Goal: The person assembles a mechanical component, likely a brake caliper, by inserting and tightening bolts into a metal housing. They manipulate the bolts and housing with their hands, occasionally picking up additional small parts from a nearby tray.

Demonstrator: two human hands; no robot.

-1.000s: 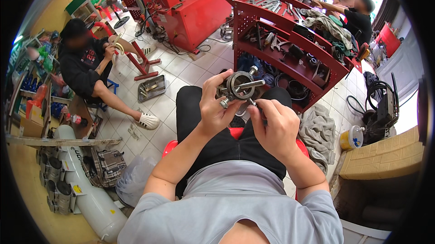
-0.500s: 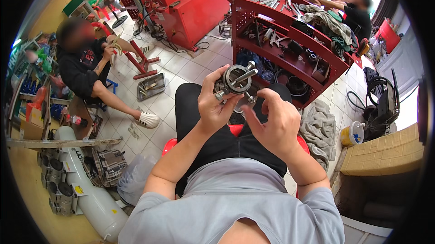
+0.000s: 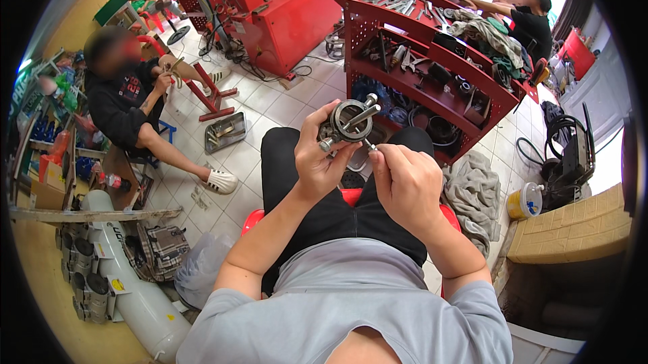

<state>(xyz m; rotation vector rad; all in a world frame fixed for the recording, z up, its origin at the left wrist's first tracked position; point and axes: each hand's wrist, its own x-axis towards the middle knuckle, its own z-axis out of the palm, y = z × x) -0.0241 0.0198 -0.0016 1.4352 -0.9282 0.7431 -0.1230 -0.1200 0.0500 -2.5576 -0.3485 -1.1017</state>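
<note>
My left hand (image 3: pixel 322 161) is shut on a round grey metal engine part (image 3: pixel 351 121) with short shafts sticking out of it, held up over my lap. My right hand (image 3: pixel 403 182) is just to its right, fingers pinched on a thin metal tool (image 3: pixel 370 144) whose tip touches the lower right edge of the part. I sit on a red stool (image 3: pixel 347 196), in black trousers and a grey shirt.
A red tool cart (image 3: pixel 432 67) with wrenches and parts stands ahead. A person in black sits at left (image 3: pixel 128 104); others work at the far right (image 3: pixel 526 16). A metal tray (image 3: pixel 226 131) lies on the tiled floor, a white cylinder (image 3: pixel 128 290) at lower left, rags (image 3: pixel 476 192) at right.
Both hands lifted the metal part slightly and turned it; the right hand's fingers shifted closer under the part with the thin tool.
</note>
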